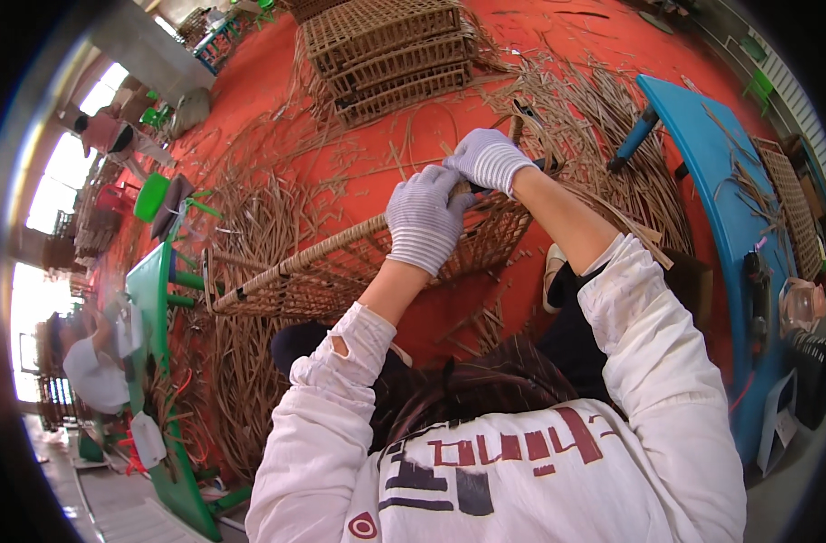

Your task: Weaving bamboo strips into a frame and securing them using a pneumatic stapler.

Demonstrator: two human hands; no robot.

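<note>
Weaving workshop, stacked wicker pieces [386,45], loose strips [270,213] strewn over a red floor [544,23], blue table [720,195], green table [150,282]

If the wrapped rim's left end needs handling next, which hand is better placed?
Probably the left hand: it is at the woven basket already, nearer that end along the rim. The right hand is farther right, close to the opposite end.

Windows [52,199]: blazing white at left, detail gone!
Red floor [250,81]: bright, colours popping
Blue table [682,113]: bowed by the lens
Corners: black
</note>
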